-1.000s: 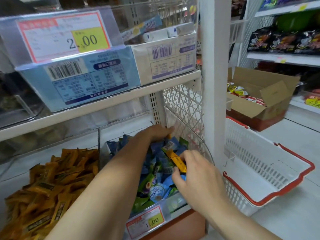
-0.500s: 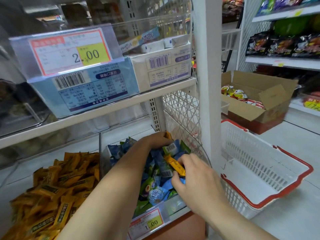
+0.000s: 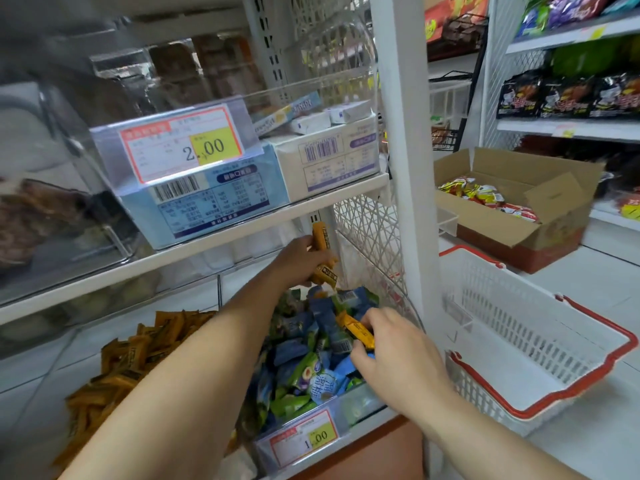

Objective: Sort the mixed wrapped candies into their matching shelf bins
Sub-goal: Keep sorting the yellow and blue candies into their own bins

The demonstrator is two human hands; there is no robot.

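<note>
Fingers [image 3: 306,241] of the left hand [image 3: 297,258] curl round orange candies [image 3: 325,271] above the mixed bin [image 3: 362,400] — right hand [image 3: 398,356] pinches another orange candy [image 3: 357,330] on the pile [image 3: 311,370].

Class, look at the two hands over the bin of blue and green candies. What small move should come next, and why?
Probably the right hand should lift the orange candy it pinches clear of the blue and green candies. That colour does not belong in this bin; the left hand holds orange candies above it, and the orange pile lies to the left.
</note>
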